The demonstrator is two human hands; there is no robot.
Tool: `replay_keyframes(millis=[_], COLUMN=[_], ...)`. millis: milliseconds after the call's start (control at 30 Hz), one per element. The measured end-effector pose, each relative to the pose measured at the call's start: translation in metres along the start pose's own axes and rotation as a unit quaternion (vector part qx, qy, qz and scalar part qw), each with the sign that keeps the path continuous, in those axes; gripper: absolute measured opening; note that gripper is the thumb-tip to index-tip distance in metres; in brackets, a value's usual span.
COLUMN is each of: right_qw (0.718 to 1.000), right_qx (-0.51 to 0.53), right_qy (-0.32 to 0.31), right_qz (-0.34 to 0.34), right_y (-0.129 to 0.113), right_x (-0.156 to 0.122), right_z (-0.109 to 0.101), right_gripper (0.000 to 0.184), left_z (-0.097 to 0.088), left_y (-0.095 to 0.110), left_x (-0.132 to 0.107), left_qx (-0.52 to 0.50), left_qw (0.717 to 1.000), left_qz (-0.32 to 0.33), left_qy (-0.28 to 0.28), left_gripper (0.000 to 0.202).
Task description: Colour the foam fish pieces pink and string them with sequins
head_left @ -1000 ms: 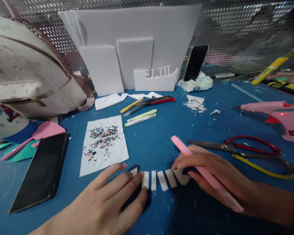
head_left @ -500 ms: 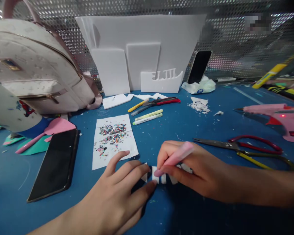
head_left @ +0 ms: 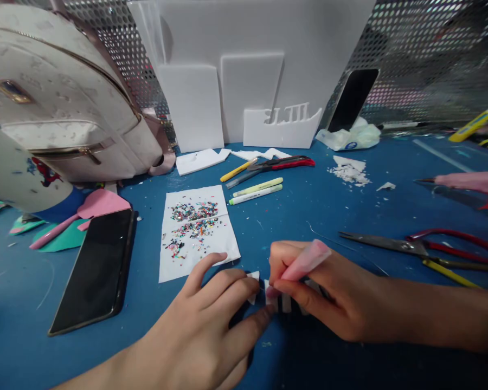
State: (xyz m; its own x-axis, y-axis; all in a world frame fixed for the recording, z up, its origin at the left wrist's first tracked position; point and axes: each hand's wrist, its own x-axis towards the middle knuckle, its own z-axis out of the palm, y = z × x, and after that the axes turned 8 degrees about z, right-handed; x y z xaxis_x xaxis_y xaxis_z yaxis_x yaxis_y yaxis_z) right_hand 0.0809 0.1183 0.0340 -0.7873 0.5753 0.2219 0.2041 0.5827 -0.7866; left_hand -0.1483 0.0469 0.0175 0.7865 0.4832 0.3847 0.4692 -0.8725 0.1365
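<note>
My right hand (head_left: 329, 295) is closed around a pink pen (head_left: 305, 260), its tip pressed down on a row of small white foam strips (head_left: 274, 295) lying on the blue table (head_left: 268, 227). My left hand (head_left: 199, 330) lies flat with its fingers spread, the fingertips pressing the left end of that row of strips. The two hands almost touch over the strips, and most of the strips are hidden beneath them.
A white sheet with coloured glitter bits (head_left: 197, 230) lies just beyond my left hand. A black phone (head_left: 97, 268) lies left; a pale backpack (head_left: 61, 103) stands behind it. Scissors (head_left: 427, 249) and a pink glue gun (head_left: 472, 184) lie right. Markers (head_left: 256, 189), a cutter (head_left: 276, 164), foam boards (head_left: 248, 81) sit behind.
My right hand swung the pink pen from lying across the palm to point-down on the strips and moved left toward my left hand. The view shifted closer and slightly right.
</note>
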Motion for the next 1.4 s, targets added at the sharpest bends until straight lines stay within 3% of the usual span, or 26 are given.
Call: replay_keyframes(millis=[167, 300, 600, 833, 900, 1000, 1100, 1200, 1333, 1400], right_qw=[0.999, 1.0, 0.999, 0.997, 0.997, 0.998, 0.999, 0.997, 0.984, 0.978], right_qx=[0.0, -0.01, -0.016, -0.025, 0.002, 0.035, -0.009, -0.069, -0.146, -0.168], right_qy=[-0.029, -0.002, -0.025, -0.057, -0.045, 0.022, 0.049, 0.023, -0.034, -0.06], right_qz=[0.034, 0.012, 0.014, 0.047, 0.059, 0.055, 0.022, 0.02, 0.093, 0.108], right_y=[-0.003, -0.011, 0.001, -0.008, -0.01, -0.01, -0.009, -0.01, -0.012, -0.011], right_x=[-0.004, -0.006, -0.005, -0.004, -0.01, -0.021, -0.028, -0.027, -0.026, -0.028], right_z=[-0.01, -0.018, -0.003, -0.014, -0.021, -0.03, -0.036, -0.038, -0.037, -0.036], right_gripper=[0.019, 0.017, 0.016, 0.022, 0.023, 0.022, 0.013, 0.013, 0.009, 0.019], left_z=[-0.001, 0.001, 0.013, 0.006, 0.003, -0.001, -0.001, 0.0, 0.003, 0.005], left_y=[-0.002, -0.004, -0.006, -0.004, -0.004, -0.004, -0.005, -0.006, -0.006, -0.006], left_x=[0.002, 0.002, -0.004, -0.001, 0.0, 0.002, 0.003, 0.003, 0.002, 0.001], left_qx=[-0.009, -0.013, -0.037, -0.041, -0.058, -0.086, -0.096, -0.1, -0.09, -0.086], left_qw=[1.0, 1.0, 0.999, 0.999, 0.998, 0.994, 0.99, 0.986, 0.987, 0.989], left_qz=[0.004, 0.019, 0.014, 0.006, -0.019, -0.061, -0.097, -0.123, -0.128, -0.118], left_qy=[-0.004, 0.012, 0.028, 0.025, 0.017, -0.011, -0.045, -0.05, -0.027, -0.018], left_gripper=[0.035, 0.034, 0.036, 0.032, 0.031, 0.038, 0.046, 0.046, 0.042, 0.042])
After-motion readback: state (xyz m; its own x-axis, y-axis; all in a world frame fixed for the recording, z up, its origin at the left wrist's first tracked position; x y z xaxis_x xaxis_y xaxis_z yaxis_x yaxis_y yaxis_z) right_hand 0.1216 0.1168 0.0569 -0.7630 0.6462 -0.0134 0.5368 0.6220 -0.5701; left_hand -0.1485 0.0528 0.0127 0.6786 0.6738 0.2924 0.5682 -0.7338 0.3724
